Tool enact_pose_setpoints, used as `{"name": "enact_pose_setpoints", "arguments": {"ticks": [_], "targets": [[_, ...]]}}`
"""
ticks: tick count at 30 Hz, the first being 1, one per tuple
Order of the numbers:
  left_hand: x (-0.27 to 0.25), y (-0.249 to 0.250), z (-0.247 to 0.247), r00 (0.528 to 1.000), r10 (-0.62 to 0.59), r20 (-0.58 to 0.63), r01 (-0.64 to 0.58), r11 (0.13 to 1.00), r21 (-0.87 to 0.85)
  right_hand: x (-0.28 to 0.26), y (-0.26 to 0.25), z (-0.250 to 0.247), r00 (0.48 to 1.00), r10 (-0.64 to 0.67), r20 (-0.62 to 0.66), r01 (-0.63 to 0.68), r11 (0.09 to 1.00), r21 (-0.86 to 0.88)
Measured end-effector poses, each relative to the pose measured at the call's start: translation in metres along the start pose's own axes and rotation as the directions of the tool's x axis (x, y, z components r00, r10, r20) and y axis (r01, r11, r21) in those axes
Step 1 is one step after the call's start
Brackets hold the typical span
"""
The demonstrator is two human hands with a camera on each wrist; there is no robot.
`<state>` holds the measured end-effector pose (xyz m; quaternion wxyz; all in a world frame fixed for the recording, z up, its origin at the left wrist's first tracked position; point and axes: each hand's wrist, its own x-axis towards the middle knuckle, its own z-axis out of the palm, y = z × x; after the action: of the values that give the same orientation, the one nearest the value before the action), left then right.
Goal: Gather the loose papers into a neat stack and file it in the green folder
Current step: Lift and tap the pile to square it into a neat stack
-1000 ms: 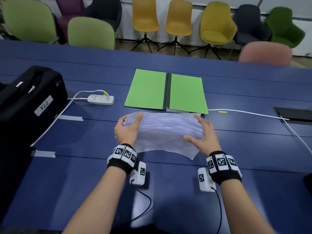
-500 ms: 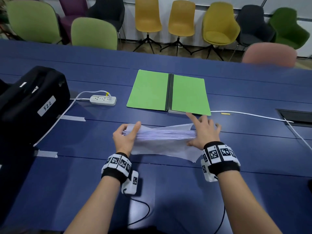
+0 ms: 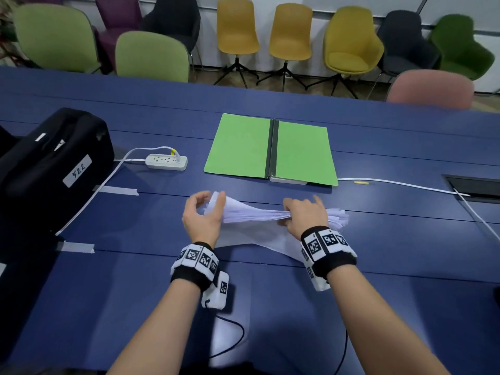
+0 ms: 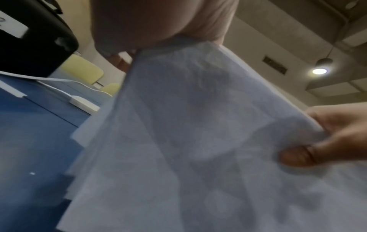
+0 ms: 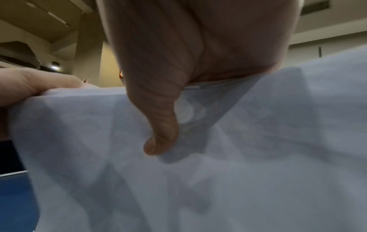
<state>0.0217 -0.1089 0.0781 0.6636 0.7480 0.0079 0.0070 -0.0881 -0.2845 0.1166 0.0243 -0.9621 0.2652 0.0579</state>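
Note:
A bundle of white papers [image 3: 251,212] stands on edge on the blue table [image 3: 135,293], fanned and uneven. My right hand [image 3: 303,215] grips the bundle near its middle, thumb on the near side [image 5: 160,141], with paper ends sticking out past it to the right [image 3: 338,216]. My left hand [image 3: 205,212] holds the left end, fingers curled over the top edge. One sheet sags toward me below the bundle [image 3: 259,239]. The papers fill both wrist views [image 4: 198,141]. The green folder [image 3: 270,150] lies open flat just beyond the papers.
A black case [image 3: 51,163] sits at the left. A white power strip [image 3: 166,161] and its cable lie left of the folder. Another white cable [image 3: 405,184] runs right toward a table hatch [image 3: 476,186]. Chairs [image 3: 235,28] line the far side.
The papers went from lying curved and flat to standing on edge. My right hand slid in from the right end to grip the bundle near its middle.

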Motion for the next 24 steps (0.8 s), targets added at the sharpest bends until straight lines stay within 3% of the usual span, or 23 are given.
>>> {"name": "enact_pose_setpoints", "arguments": {"ticks": [2,4,7,9,12,14,17,19,22,24], "targets": [[0.011,-0.008,-0.009,0.991,-0.057,0.118,0.062,0.997,-0.040,-0.004,0.003,-0.003,1.000,-0.013,-0.013,0.014,0.998,0.056],[0.022,-0.020,-0.022,0.954,-0.144,0.262,0.141,0.990,0.029,-0.009,0.010,-0.009,1.000,-0.014,-0.020,0.016,0.995,0.096],[0.028,-0.035,-0.042,0.893,-0.266,0.364,0.242,0.964,0.110,-0.011,0.026,-0.015,0.995,0.050,0.081,-0.074,0.940,0.334],[0.023,-0.036,-0.054,0.828,-0.307,0.470,0.329,0.944,0.036,-0.014,0.038,-0.014,0.991,0.028,0.133,-0.098,0.824,0.559],[0.010,-0.024,-0.056,0.692,-0.327,0.644,0.499,0.861,-0.099,-0.023,0.042,-0.015,0.991,0.000,0.130,-0.110,0.536,0.837],[0.006,-0.004,-0.047,0.703,-0.253,0.665,0.498,0.842,-0.206,-0.029,0.037,-0.016,0.994,-0.003,0.112,-0.104,0.363,0.926],[0.001,0.039,-0.032,0.810,-0.121,0.573,0.353,0.882,-0.312,-0.031,0.031,-0.019,0.997,0.080,-0.008,-0.006,0.177,0.984],[-0.002,0.063,-0.026,0.870,-0.011,0.493,0.207,0.915,-0.346,-0.029,0.029,-0.020,0.983,0.161,-0.088,0.068,0.125,0.990],[-0.009,0.071,-0.017,0.856,0.124,0.502,0.030,0.957,-0.288,-0.029,0.025,-0.015,0.975,0.201,-0.100,0.087,0.073,0.994],[-0.012,0.061,-0.011,0.843,0.081,0.532,0.028,0.981,-0.194,-0.032,0.020,-0.007,0.974,0.218,-0.060,0.053,0.040,0.998]]}}
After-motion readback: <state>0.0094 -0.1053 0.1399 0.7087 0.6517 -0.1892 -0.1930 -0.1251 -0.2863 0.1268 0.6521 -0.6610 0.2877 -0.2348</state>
